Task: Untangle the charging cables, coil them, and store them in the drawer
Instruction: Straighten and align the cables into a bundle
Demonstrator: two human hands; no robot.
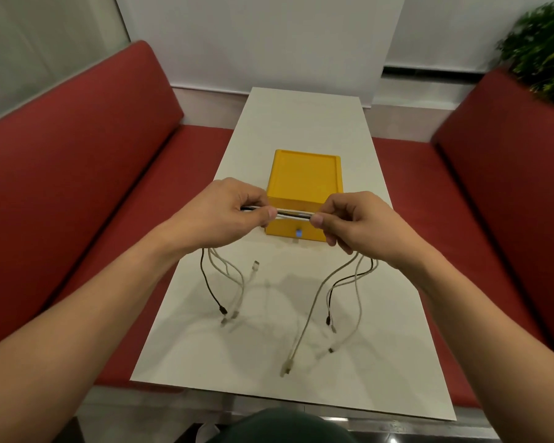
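A bundle of charging cables (293, 214), white ones and a black one, is stretched taut between my two hands above the table. My left hand (227, 215) grips one side of the bundle and my right hand (352, 225) grips the other. Loose ends with plugs hang down below each hand, the left ends (224, 311) and the right ends (330, 321) dangling just over the tabletop. Behind the hands stands a yellow drawer box (304, 177) with a small pale knob (298, 233); its drawer is closed.
A long white table (301, 123) runs away from me. Red bench seats flank it, one on the left (77, 155) and one on the right (509, 171). A green plant (541, 49) sits at the far right. A white wall lies behind.
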